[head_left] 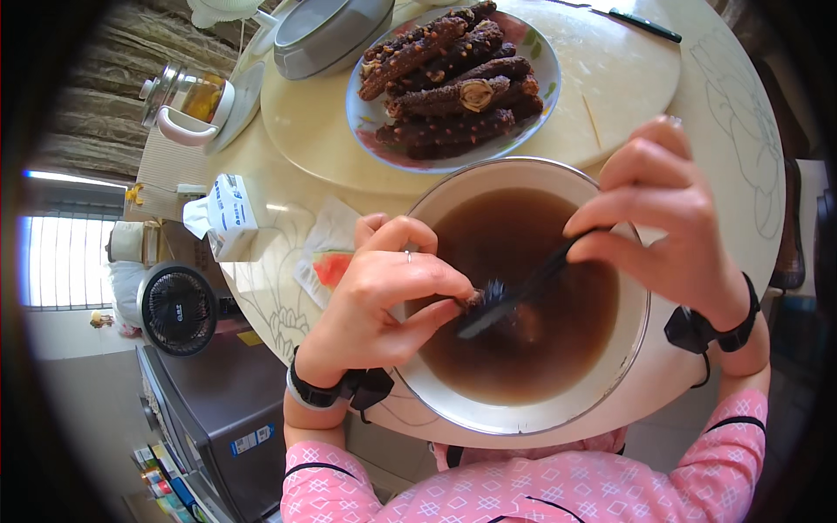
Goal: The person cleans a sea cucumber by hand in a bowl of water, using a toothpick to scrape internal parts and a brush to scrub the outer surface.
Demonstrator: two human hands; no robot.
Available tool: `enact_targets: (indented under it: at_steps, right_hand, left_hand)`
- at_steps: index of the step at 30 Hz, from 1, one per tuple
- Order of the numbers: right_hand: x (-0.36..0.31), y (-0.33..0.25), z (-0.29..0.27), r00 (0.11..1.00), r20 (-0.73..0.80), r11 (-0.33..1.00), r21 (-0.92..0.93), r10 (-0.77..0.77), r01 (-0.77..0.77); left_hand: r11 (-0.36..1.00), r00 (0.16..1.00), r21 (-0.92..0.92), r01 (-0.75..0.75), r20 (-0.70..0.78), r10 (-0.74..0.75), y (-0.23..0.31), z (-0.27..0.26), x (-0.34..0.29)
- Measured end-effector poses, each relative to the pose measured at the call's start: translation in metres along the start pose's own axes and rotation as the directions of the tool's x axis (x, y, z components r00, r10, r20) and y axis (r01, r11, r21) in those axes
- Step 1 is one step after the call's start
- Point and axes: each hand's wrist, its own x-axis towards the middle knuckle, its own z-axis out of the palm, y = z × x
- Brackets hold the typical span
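Brush [542,274] runs, as I see it remotely, from the thumb-and-finger pinch of the right hand [667,209] down-left to the left hand [384,292], whose closed fingertips hold a small dark piece [474,298] above the basin [514,419]; bristles [494,289] seem to touch it, though blur leaves me unsure.

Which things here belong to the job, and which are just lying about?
Seemingly in the job:
black brush in right hand
small dark piece in left hand
basin of brown water
probably knobbly brown sticks on plate

Just lying about, apparently:
glass teapot
tissue pack
watermelon piece
black fan
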Motion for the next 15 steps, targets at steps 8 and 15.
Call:
enact_targets:
  at_steps: [8, 15]
  right_hand:
    - [-0.0009, -0.0006, 0.0028, 1.000, -0.022, 1.000, 0.003, -0.010, 0.010]
    - [-0.0022, -0.0012, 0.0028, 1.000, -0.004, 1.000, 0.006, 0.000, 0.000]
  left_hand:
    - [0.999, 1.000, -0.028, 0.025, -0.012, -0.026, -0.0009, -0.0008, -0.0006]
    - [0.999, 1.000, -0.035, 0.020, 0.006, -0.020, -0.0004, -0.0009, -0.0002]
